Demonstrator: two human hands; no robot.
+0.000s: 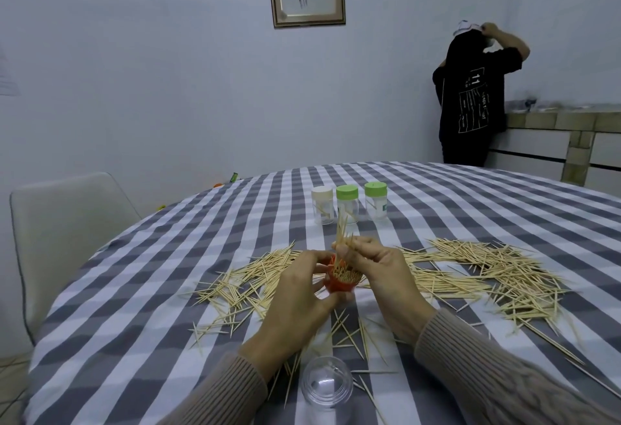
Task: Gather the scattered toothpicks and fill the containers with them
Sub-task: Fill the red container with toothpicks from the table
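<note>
Left hand (302,287) wrapped round orange cup (339,281) to steady it; right hand (376,266) pinching upright toothpicks (342,231), presumably to drop in.

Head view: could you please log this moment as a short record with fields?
left hand: steadies the orange container
right hand: pinches a toothpick bundle above it
orange container: nearly full, upright
scattered toothpicks: piles left and right of the hands
capped jars: three beyond the hands, mostly empty
clear dome lid: near table edge
</note>
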